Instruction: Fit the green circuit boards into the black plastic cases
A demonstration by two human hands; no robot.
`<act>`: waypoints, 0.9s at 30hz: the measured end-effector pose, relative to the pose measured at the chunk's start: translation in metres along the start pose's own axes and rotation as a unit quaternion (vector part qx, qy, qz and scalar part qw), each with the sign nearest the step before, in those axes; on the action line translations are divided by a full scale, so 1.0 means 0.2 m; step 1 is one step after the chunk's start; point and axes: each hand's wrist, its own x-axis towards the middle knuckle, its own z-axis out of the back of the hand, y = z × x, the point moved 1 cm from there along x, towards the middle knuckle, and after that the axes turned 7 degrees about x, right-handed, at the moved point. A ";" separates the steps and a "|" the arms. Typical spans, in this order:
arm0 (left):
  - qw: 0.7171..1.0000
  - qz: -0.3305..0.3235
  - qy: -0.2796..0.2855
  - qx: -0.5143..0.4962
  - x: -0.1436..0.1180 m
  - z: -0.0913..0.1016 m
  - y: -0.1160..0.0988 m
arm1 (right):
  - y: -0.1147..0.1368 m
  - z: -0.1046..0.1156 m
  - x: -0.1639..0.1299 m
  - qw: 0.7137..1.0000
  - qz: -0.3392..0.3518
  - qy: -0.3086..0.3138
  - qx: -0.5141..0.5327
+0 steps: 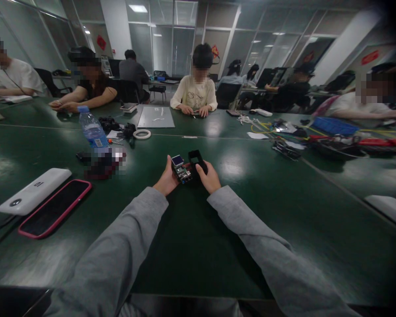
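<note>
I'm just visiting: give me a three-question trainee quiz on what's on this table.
1. True or false: the left hand holds a circuit board with a small screen.
2. What does the right hand grip? A) water bottle B) black casing C) tape roll
3. Fill in: beside the white power bank lies a phone in a ____ case.

Key:
1. True.
2. B, the black casing; the bottle and the tape roll stand apart on the table.
3. Pink.
</note>
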 end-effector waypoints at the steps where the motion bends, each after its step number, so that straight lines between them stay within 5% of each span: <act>1: 1.000 0.000 0.001 0.001 0.00 0.00 0.00 | 0.01 0.00 0.00 1.000 -0.010 -0.001 0.001; 13: 1.000 -0.011 -0.010 -0.011 0.00 0.01 -0.01 | 0.01 -0.02 -0.03 0.998 0.048 0.009 -0.032; 17: 1.000 -0.016 0.002 -0.026 0.00 0.02 -0.02 | -0.04 0.09 0.00 0.992 0.096 0.024 -0.080; 20: 0.999 -0.013 0.014 -0.028 0.00 0.02 -0.03 | -0.21 0.36 0.07 0.986 0.085 -0.001 -0.142; 27: 0.999 -0.007 0.034 -0.041 0.00 0.05 -0.03 | -0.70 1.38 0.11 0.932 -0.041 -0.236 -0.271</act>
